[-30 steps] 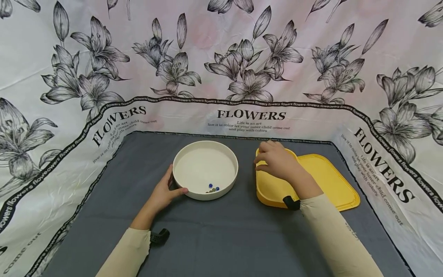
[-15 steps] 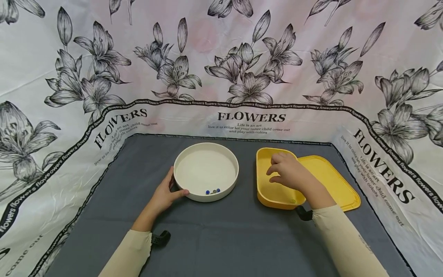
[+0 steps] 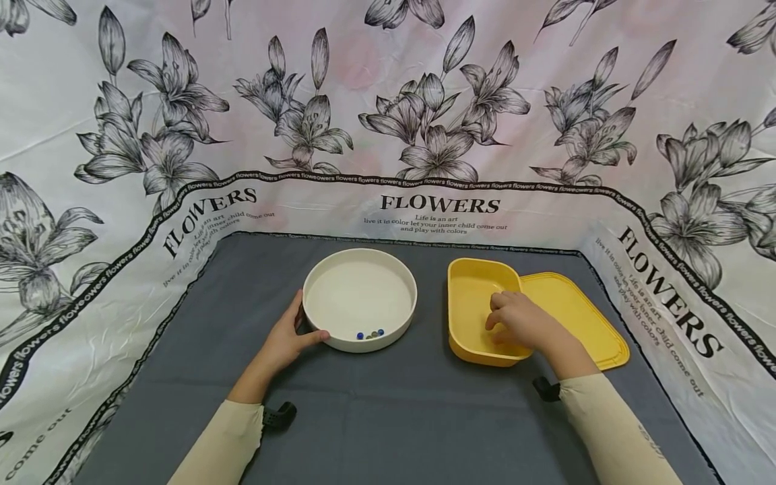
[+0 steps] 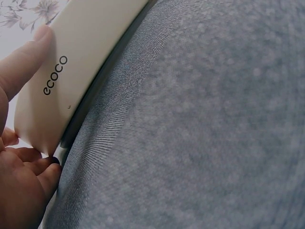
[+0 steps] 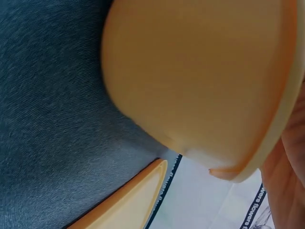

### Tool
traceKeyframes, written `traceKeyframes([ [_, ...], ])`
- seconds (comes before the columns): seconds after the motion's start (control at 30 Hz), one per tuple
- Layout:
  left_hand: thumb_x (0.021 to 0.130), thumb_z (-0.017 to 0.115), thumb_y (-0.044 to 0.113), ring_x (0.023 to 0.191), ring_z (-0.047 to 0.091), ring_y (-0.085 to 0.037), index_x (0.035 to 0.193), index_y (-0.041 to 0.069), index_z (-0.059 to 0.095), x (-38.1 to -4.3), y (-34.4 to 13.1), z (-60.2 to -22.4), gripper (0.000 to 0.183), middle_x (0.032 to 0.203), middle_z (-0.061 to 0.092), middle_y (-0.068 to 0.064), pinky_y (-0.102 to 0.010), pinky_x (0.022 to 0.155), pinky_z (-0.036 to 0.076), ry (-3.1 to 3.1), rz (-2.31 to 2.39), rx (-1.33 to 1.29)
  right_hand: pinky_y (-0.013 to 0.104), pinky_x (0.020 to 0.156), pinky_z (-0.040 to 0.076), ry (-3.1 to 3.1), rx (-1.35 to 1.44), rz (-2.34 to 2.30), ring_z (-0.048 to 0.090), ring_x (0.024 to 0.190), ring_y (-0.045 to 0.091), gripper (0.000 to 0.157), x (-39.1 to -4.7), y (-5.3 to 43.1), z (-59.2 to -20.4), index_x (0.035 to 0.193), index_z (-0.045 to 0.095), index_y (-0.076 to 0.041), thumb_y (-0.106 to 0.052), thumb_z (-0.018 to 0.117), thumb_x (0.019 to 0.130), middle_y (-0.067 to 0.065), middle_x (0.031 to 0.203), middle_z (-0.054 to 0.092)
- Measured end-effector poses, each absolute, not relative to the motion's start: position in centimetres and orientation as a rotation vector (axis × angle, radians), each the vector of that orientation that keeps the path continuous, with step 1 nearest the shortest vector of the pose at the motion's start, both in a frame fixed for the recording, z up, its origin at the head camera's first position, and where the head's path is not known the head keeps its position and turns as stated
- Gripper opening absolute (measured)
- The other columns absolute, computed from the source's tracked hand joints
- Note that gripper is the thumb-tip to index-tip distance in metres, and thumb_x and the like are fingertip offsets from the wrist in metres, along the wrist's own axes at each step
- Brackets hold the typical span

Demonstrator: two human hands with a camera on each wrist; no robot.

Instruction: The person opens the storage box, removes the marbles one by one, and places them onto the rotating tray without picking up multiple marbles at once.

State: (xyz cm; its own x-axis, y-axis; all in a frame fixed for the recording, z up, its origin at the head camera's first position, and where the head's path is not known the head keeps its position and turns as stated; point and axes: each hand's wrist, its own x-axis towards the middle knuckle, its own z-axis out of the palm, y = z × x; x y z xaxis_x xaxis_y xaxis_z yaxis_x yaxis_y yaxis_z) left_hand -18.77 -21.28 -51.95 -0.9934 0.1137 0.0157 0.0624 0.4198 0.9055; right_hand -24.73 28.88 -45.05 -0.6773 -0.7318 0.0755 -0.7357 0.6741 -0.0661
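Observation:
A shallow round cream tray [image 3: 358, 289] stands on the left half of the dark grey cloth. My left hand [image 3: 291, 340] grips its near-left side, thumb along the wall and the other fingers curled at the base, as the left wrist view shows beside the "ecoco" print. Several small marbles [image 3: 360, 335], some blue, lie at the tray's near edge. On the right is a yellow box [image 3: 469, 316] without its lid on. My right hand [image 3: 515, 320] reaches down into the box, fingers bent; I cannot tell whether they hold anything, as the fingertips are mostly hidden.
The flat yellow lid [image 3: 570, 316] lies right beside the box, on its right. Dark grey cloth [image 3: 376, 424] covers the work surface, and a white flower-printed sheet [image 3: 442, 135] rises at the back and sides.
My right hand has moved from the box's far-left corner to its near-right part, fingers lower inside. A small marble seen there half a second ago is now hidden. The tray's marbles have shifted slightly.

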Motion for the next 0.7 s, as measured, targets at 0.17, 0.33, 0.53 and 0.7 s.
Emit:
traceKeyframes([
  [0.17, 0.083, 0.087, 0.034, 0.156, 0.019, -0.036, 0.165, 0.007, -0.004, -18.8, -21.3, -51.9, 0.125, 0.170, 0.013, -0.019, -0.053, 0.125, 0.025, 2.604, 1.671, 0.176, 0.030, 0.068, 0.028, -2.812, 1.318, 0.145, 0.034, 0.073, 0.012, 0.017, -24.8, 29.0, -45.8, 0.074, 0.078, -0.026, -0.010, 0.085, 0.077, -0.008, 0.078, 0.041],
  [0.33, 0.085, 0.087, 0.029, 0.157, 0.018, -0.036, 0.165, 0.009, -0.005, -18.6, -21.1, -51.8, 0.123, 0.170, 0.012, -0.019, -0.053, 0.125, 0.024, 2.594, 1.684, 0.174, 0.031, 0.069, 0.025, -2.794, 1.397, 0.097, 0.030, 0.070, 0.012, 0.035, -24.6, 28.9, -46.1, 0.058, 0.062, -0.031, -0.008, 0.081, 0.075, -0.008, 0.075, 0.035],
  [0.53, 0.087, 0.085, 0.018, 0.156, 0.016, -0.040, 0.164, 0.003, -0.005, -17.6, -20.4, -49.8, 0.119, 0.169, 0.010, -0.025, -0.055, 0.125, 0.022, 2.572, 1.691, 0.166, 0.028, 0.067, 0.025, -2.703, 1.442, 0.118, 0.030, 0.069, 0.010, 0.034, -24.6, 28.5, -46.6, 0.059, 0.064, -0.033, -0.012, 0.084, 0.077, -0.010, 0.074, 0.034],
  [0.7, 0.087, 0.084, 0.018, 0.156, 0.017, -0.041, 0.163, 0.001, -0.004, -17.5, -20.4, -49.2, 0.118, 0.169, 0.012, -0.026, -0.055, 0.125, 0.023, 2.582, 1.671, 0.162, 0.026, 0.066, 0.023, -2.607, 1.495, 0.169, 0.029, 0.069, 0.008, 0.029, -24.9, 27.6, -47.3, 0.063, 0.068, -0.033, -0.016, 0.087, 0.077, -0.010, 0.074, 0.033],
])
